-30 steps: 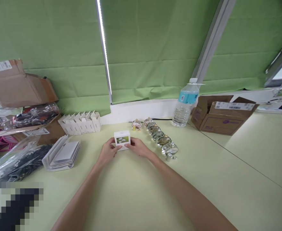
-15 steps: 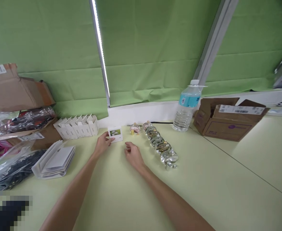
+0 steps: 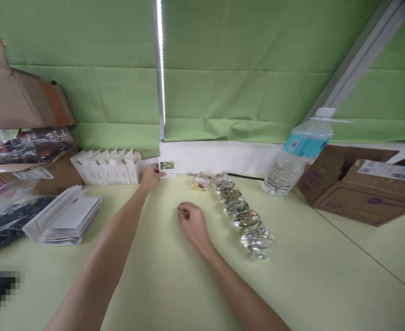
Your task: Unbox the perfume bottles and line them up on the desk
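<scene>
My left hand [image 3: 151,177] grips the edge of a small white box [image 3: 168,168] with a green picture on its front, upright near the white wall strip. Nearer to me, my right hand [image 3: 193,221] hovers over or rests on the table with fingers curled in; nothing shows in them. Right of it runs a row of clear, shiny glass-like ornaments [image 3: 241,215] with gold fittings. One round ornament with a pinkish face [image 3: 200,179] stands apart at the back, a small gold cylinder [image 3: 195,186] in front of it.
Several white boxes [image 3: 111,169] stand in a row at back left, with a stack of white cards or envelopes [image 3: 72,216] in front. Bagged dark goods [image 3: 12,220] and cartons [image 3: 33,99] fill the left. A water bottle [image 3: 297,154] and an open carton [image 3: 364,188] stand right.
My left hand has pushed the white box back, closer to the wall strip. The right hand stays curled over the table. The camera view has shifted.
</scene>
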Action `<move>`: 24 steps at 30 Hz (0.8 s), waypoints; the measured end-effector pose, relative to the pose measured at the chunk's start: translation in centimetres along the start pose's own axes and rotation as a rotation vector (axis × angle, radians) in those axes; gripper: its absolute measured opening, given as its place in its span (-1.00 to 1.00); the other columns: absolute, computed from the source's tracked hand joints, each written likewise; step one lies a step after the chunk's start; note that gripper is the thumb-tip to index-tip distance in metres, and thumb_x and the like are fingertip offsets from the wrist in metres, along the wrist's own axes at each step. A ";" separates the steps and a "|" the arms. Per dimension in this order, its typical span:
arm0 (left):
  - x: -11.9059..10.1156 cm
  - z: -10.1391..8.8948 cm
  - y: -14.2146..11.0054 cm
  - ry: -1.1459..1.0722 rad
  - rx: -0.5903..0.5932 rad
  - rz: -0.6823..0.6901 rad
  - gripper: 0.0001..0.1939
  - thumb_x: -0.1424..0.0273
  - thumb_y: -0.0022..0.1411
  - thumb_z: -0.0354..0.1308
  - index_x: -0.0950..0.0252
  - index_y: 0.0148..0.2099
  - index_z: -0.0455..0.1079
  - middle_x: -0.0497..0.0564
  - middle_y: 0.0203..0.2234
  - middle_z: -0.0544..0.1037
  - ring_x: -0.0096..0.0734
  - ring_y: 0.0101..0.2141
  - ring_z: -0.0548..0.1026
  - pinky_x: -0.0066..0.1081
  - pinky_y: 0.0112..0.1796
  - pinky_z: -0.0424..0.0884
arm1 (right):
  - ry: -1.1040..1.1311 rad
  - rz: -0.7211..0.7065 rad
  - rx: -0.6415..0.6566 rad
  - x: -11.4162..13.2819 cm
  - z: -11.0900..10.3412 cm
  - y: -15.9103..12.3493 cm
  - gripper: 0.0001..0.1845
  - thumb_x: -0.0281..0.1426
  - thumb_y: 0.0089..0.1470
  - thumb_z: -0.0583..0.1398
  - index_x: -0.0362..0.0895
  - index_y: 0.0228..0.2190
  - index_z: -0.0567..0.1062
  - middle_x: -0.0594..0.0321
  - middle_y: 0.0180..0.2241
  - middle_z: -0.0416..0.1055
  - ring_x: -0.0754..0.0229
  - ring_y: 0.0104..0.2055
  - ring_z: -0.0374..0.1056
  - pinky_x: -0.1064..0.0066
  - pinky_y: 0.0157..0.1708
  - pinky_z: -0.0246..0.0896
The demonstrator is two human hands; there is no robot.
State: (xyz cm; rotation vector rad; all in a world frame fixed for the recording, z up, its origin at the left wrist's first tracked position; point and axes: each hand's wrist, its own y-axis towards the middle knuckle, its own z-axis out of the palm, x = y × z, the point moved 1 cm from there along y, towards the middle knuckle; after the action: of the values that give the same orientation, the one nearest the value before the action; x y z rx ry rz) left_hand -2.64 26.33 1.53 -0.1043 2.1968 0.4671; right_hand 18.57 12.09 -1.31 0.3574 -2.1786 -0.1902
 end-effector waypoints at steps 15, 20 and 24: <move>0.9 0.9 -4.6 -0.029 -0.146 -0.044 -0.76 0.35 0.11 0.16 0.37 -0.18 0.36 0.16 -0.24 0.51 -0.32 -0.25 0.49 -0.33 -0.17 0.36 | 0.055 -0.057 -0.041 -0.5 0.0 0.4 -0.73 -0.49 0.00 0.09 -0.11 -0.34 0.58 0.15 -0.16 0.49 0.11 -0.14 0.39 0.29 -0.10 0.29; 0.8 -1.3 -8.5 -0.105 -0.043 -0.013 -0.84 0.36 0.14 0.11 0.32 -0.25 0.43 0.07 -0.32 0.57 -0.36 -0.29 0.53 -0.39 -0.23 0.41 | 0.098 -0.061 -0.043 -0.4 -0.2 0.3 -0.75 -0.48 -0.01 0.10 -0.13 -0.39 0.58 0.16 -0.18 0.51 0.16 -0.19 0.42 0.36 -0.16 0.31; 0.8 -3.1 -11.1 -0.125 0.021 0.013 -0.81 0.32 0.16 0.09 0.33 -0.26 0.42 0.05 -0.39 0.57 -0.40 -0.37 0.54 -0.43 -0.30 0.43 | 0.119 -0.078 -0.051 -0.3 -0.4 0.1 -0.76 -0.48 -0.02 0.10 -0.14 -0.42 0.59 0.16 -0.19 0.52 0.17 -0.21 0.43 0.38 -0.16 0.32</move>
State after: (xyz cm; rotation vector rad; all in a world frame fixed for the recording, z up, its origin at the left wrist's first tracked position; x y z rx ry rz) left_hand -2.82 15.02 -0.64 -0.0479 2.0803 0.4461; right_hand 18.99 12.29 -1.26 0.4149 -2.0406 -0.2608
